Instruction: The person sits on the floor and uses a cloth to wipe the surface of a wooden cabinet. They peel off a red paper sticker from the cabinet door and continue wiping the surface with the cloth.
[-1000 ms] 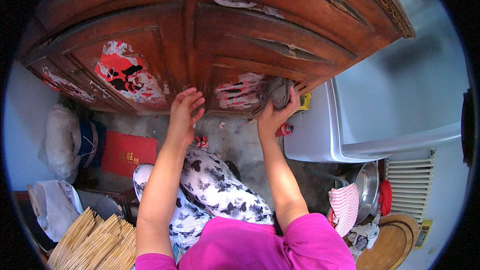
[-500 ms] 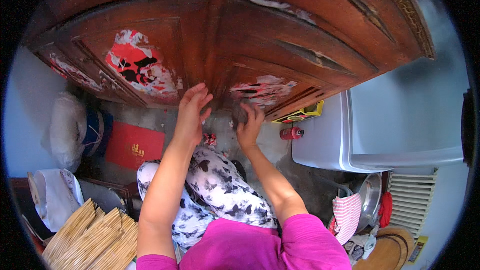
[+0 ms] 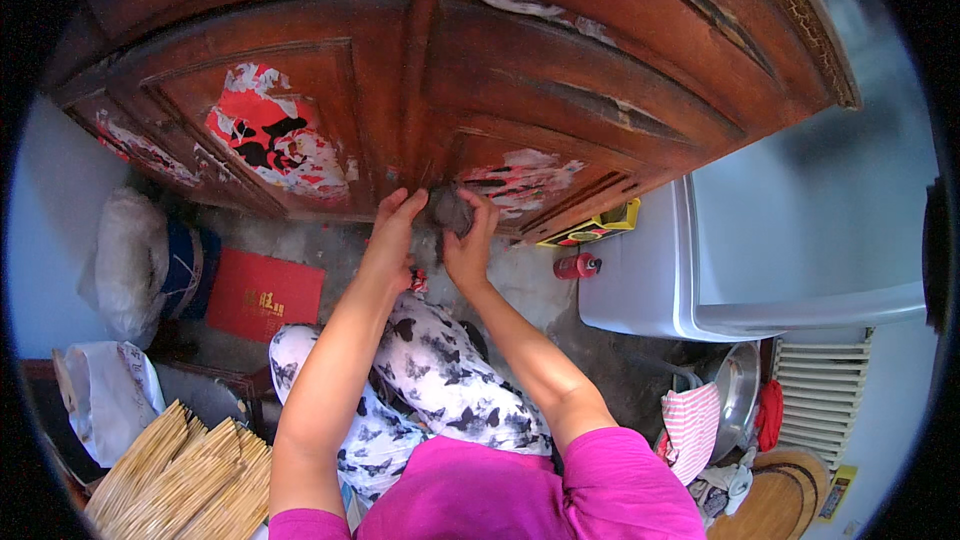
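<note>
The right hand (image 3: 473, 240) is clamped on a dark grey rag (image 3: 453, 210), which is at the lower edge of the cabinet (image 3: 395, 90), in front of the upright strip between its two larger panels; whether the rag presses on the wood, I cannot tell. The left hand (image 3: 393, 225) is by the same edge of the cabinet, to the left of the rag and just beside it, palm turned inward and fingers partly bent; I cannot tell whether its fingertips grip the rag or only come close to it. On the cabinet's left panel is a torn patch of red, white and black paper (image 3: 265, 135); on its right panel is a streaked, smaller scrap (image 3: 525, 178). Just beside the cabinet's lower right edge is a yellow box (image 3: 600, 225), with a red bottle (image 3: 577, 266) near it on the side away from the cabinet. A pale tub (image 3: 640, 275) stands to the right of the cabinet. On the floor in front of the cabinet's left part lies a red sheet (image 3: 265, 292), and a bag (image 3: 132, 260) stands near the cabinet's left end. Farther out from the cabinet are a bundle of straw sticks (image 3: 190, 470) on the left and, on the right, a metal basin (image 3: 740, 390), a striped cloth (image 3: 690, 425) and a round board (image 3: 770, 495).
</note>
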The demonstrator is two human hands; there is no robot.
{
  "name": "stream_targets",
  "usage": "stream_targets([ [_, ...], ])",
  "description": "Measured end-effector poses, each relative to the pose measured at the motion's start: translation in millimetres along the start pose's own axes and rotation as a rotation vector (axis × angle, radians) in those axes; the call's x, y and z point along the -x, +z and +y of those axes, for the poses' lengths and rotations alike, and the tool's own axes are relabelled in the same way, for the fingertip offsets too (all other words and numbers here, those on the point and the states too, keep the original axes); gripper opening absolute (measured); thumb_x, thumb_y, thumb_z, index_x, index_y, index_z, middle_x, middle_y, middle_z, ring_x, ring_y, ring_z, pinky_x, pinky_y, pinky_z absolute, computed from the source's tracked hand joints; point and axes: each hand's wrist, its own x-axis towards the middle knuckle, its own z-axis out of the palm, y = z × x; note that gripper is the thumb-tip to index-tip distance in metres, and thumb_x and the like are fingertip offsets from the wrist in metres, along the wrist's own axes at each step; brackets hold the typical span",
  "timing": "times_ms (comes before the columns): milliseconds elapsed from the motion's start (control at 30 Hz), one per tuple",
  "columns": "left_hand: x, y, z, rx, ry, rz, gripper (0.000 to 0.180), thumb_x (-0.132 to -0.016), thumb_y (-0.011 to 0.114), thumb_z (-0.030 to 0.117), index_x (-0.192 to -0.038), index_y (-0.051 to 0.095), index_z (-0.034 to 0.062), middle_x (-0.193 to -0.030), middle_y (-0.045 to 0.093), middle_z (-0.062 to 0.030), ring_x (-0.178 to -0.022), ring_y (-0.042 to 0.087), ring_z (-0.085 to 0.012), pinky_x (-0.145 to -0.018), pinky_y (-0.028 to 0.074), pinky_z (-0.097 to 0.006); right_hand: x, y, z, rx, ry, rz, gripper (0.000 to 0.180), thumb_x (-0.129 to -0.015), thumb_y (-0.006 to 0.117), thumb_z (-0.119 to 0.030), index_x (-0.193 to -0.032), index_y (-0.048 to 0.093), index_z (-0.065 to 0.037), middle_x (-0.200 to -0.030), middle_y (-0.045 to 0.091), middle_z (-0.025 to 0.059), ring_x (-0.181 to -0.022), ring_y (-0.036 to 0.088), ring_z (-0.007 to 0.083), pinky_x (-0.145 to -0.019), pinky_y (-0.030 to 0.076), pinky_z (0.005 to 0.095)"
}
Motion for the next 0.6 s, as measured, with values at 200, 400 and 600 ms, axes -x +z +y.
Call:
stream_targets([
  [200,-11.1,-8.2,-0.3,0.403,0.006,-0.258,0.041,-0.097,0.070,0.036,-0.127,0.064,0.0089,-0.121,0.071,-0.0075,-0.112,0.068,-0.0243,-0.097,0.055,-0.040,-17.4,-40.2,-53.7,-0.200,-0.017,-0.245,0.033,-0.099,0.066,-0.023,-0.127,0.065,-0.007,-0.133,0.061,0.0108,-0.128,0.053,0.0243,-0.113,0.039,0.0405],
  [400,-14.9,-13.9,26.0,0.652,0.209,-0.261,0.037,-0.099,0.066,0.034,-0.125,0.065,0.0090,-0.123,0.071,-0.0079,-0.114,0.068,-0.0254,-0.101,0.054,-0.044,-8.4,-87.9,89.2,-0.355,0.614,0.179,0.021,-0.101,0.067,-0.027,-0.112,0.064,-0.009,-0.104,0.066,0.0009,-0.095,0.062,0.0135,-0.082,0.051,0.0314],
  [600,-25.1,-27.1,29.5,0.604,0.242,-0.194,0.039,-0.103,0.059,0.042,-0.125,0.065,0.0101,-0.124,0.071,-0.0094,-0.116,0.068,-0.0281,-0.102,0.055,-0.048,-35.1,-71.6,81.8,-0.469,0.870,0.359,0.027,-0.095,0.074,-0.031,-0.106,0.062,-0.010,-0.099,0.067,0.0011,-0.090,0.065,0.0149,-0.075,0.051,0.0286],
])
